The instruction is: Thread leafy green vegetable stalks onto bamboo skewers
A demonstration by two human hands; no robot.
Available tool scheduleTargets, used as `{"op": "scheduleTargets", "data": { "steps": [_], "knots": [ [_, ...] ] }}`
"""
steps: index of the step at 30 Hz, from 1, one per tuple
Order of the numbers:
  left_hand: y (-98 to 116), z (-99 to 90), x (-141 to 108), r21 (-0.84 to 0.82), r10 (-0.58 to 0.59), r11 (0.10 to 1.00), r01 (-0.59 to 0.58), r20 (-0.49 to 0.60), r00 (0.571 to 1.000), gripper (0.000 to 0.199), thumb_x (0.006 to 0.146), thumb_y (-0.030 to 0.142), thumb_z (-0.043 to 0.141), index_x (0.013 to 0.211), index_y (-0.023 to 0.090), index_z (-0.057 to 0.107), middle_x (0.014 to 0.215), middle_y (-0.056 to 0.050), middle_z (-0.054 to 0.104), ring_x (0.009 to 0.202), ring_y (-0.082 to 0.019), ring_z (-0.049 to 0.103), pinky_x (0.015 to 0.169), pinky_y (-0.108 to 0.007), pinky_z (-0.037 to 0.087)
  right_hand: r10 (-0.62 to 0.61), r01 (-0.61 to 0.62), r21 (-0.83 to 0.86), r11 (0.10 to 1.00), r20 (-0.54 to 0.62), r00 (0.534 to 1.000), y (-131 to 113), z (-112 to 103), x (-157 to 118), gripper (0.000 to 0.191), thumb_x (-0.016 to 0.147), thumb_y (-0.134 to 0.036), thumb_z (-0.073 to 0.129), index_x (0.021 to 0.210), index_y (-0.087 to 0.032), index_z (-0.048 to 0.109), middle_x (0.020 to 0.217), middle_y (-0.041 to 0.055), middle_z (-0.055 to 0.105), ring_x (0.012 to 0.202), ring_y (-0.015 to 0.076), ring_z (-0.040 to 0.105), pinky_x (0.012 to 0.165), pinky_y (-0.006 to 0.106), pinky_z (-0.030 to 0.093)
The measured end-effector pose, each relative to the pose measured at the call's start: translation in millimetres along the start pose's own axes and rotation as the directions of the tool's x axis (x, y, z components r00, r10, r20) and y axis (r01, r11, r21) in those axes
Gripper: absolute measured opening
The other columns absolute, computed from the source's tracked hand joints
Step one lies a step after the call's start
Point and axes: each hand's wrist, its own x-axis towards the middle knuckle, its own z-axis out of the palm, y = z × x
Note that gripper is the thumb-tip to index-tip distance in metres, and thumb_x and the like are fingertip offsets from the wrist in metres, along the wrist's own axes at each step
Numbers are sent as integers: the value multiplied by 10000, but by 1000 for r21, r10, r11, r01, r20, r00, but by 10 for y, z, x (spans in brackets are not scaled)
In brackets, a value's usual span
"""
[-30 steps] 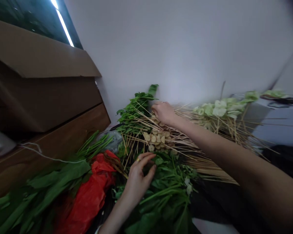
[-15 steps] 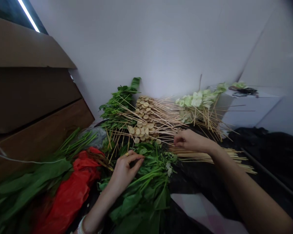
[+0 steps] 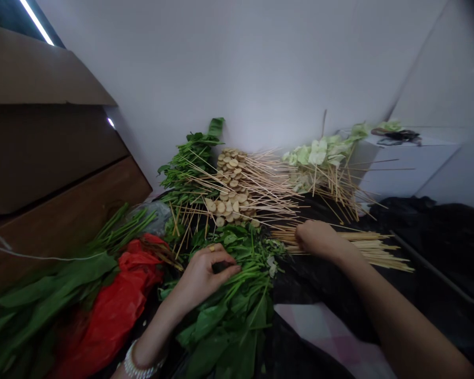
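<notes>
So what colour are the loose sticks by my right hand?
The loose sticks by your right hand are pale yellowish tan, seen in the head view.

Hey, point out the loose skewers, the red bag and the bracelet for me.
Skewers (image 3: 375, 249): head view, on the shafts, toward the bundle's right end.
Red bag (image 3: 116, 305): head view, on the crumpled middle.
Bracelet (image 3: 130, 364): head view, on the beads at its left side.
</notes>
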Motion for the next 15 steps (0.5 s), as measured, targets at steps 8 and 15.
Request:
{"op": "scheduleTargets", "data": {
  "steps": [8, 15],
  "knots": [
    [27, 14, -11, 47, 21, 999, -25, 83, 996, 160, 810, 369, 706, 907, 251, 754, 868, -31, 662, 873, -196, 619, 788, -291, 466, -162, 163, 10, 987, -82, 983, -103, -162, -132, 261, 845, -122, 485, 797, -191, 732, 787, 107, 733, 786, 228, 693, 652, 270, 418],
    [73, 34, -24, -1, 33, 999, -34, 99, 995, 109, 858, 216, 619, 898, 231, 720, 952, -26, 664, 930, -178, 609, 863, -295, 440, -280, 340, 99, 935, -378, 882, -456, -121, -167, 228, 959, -132, 396, 916, -175, 616, 873, 66, 680, 797, 175, 632, 696, 254, 389]
  ]
}}
